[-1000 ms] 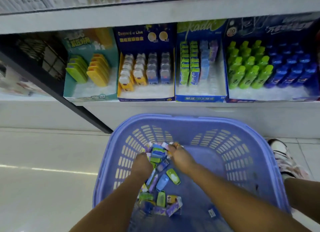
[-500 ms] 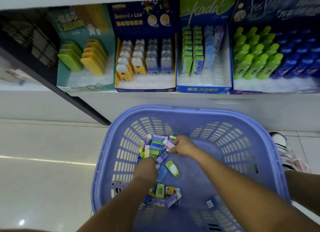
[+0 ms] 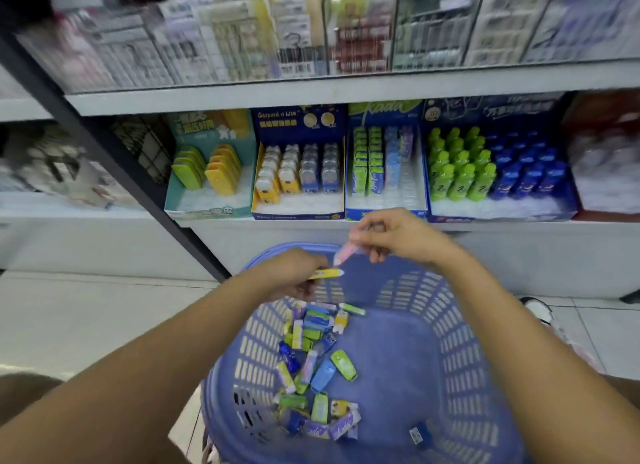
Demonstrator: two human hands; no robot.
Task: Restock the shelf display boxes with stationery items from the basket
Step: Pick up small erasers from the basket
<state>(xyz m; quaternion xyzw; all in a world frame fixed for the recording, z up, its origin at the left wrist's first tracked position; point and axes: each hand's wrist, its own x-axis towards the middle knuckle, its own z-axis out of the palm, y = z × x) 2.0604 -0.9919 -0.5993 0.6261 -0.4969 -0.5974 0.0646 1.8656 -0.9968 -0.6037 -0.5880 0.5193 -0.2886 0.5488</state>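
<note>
Pink stationery pack (image 3: 344, 254), pinched in the right hand (image 3: 398, 236), slants down toward the left hand (image 3: 291, 273), which grips a yellow pack (image 3: 327, 273) lying crosswise. The blue display box (image 3: 351, 215) sits just beyond the right hand, past the basket (image 3: 460, 325).

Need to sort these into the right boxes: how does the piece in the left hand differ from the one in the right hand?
Colour: the left hand holds a yellow piece, the right hand a pink piece. Pose: the yellow piece lies nearly level, the pink piece slants down to the left. Height: the pink piece sits above the yellow piece. Both are small, slim, and held over the basket.
</note>
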